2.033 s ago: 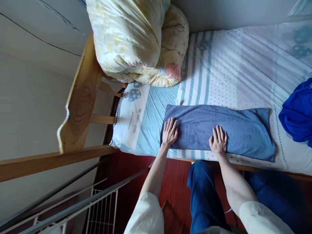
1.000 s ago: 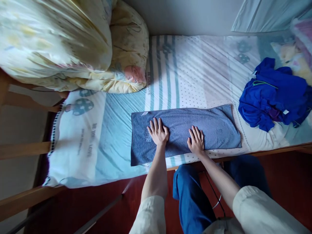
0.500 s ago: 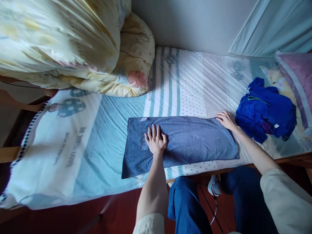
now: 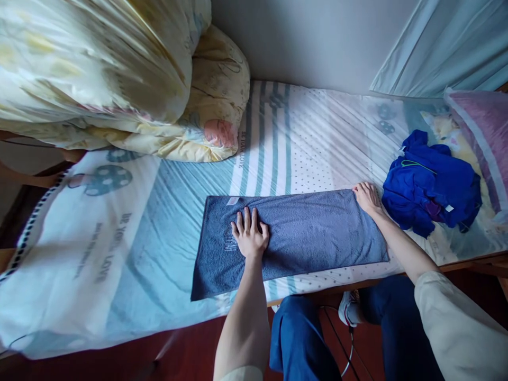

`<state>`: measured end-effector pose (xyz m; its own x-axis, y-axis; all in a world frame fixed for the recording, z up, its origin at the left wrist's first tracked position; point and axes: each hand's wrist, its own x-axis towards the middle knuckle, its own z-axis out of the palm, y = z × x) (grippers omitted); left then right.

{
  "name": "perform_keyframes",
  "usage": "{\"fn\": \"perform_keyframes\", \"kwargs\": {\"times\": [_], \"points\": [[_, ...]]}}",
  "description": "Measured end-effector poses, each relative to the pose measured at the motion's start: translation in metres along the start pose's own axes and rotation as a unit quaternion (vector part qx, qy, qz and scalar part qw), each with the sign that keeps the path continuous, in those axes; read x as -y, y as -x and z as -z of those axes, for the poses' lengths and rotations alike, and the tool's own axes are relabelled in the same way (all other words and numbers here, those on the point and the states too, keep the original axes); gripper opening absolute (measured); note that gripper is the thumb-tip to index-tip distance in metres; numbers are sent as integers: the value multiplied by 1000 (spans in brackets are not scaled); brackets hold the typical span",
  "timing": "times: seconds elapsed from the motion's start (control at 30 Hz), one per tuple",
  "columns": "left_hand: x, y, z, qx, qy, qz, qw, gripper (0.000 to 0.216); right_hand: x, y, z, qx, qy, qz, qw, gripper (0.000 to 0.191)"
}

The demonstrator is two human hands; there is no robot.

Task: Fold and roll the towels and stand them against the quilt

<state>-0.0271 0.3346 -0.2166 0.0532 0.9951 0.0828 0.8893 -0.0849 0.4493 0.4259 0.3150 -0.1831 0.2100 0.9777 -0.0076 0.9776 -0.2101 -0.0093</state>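
Observation:
A grey-blue towel [image 4: 309, 227] lies spread lengthwise near the front edge of the bed, with a small white tag at its far left edge and pale lettering near its left end. My left hand [image 4: 251, 233] rests flat on the towel's left part, fingers spread, partly over the lettering. At the towel's far right corner, my right hand [image 4: 367, 198] has its fingers curled in on the cloth, pinching it. A crumpled blue garment [image 4: 432, 182] with a green cord lies just right of my right hand, apart from it.
A bulky yellow floral quilt [image 4: 222, 95] is heaped at the back left of the bed. The patterned bed sheet [image 4: 146, 254] lies under everything. A pink pillow [image 4: 484, 137] sits at the right end, below a pale curtain [image 4: 448, 47]. Cables [image 4: 337, 338] trail on the floor.
My right hand's fingers have curled in at the towel's far right corner, and that edge looks straighter. My left hand stays flat on the towel. The view has shifted slightly.

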Motion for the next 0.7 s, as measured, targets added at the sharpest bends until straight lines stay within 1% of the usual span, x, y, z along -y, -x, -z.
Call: {"fn": "perform_keyframes", "kwargs": {"times": [0.1,0.13,0.17,0.2,0.27,0.37,0.43,0.5,0.57,0.7], "points": [[0,0,1,10,14,6,1000,65,20,24,-4,-86,-10,-59,994,43],[0,1,1,11,22,6,1000,66,26,34,-8,-110,-16,-76,991,46],[0,1,0,11,28,5,1000,67,30,44,-12,-118,-19,-82,989,50],[1,1,-1,7,31,4,999,67,32,54,-17,-111,-20,-78,991,53],[2,2,-2,-3,30,0,1000,67,31,68,-27,-74,-13,-60,995,58],[3,2,-3,-13,19,-5,1000,66,22,71,-35,-39,2,-58,998,61],[2,3,-3,-14,15,-7,1000,66,19,67,-35,-36,3,-71,997,62],[1,3,-2,-18,14,-9,1000,65,21,64,-35,-39,0,-84,996,62],[1,2,-2,-20,13,-10,1000,64,30,67,-36,-50,-2,-98,994,62],[1,1,-2,-11,4,-6,1000,64,53,90,-45,-70,-10,-121,990,61]]}}
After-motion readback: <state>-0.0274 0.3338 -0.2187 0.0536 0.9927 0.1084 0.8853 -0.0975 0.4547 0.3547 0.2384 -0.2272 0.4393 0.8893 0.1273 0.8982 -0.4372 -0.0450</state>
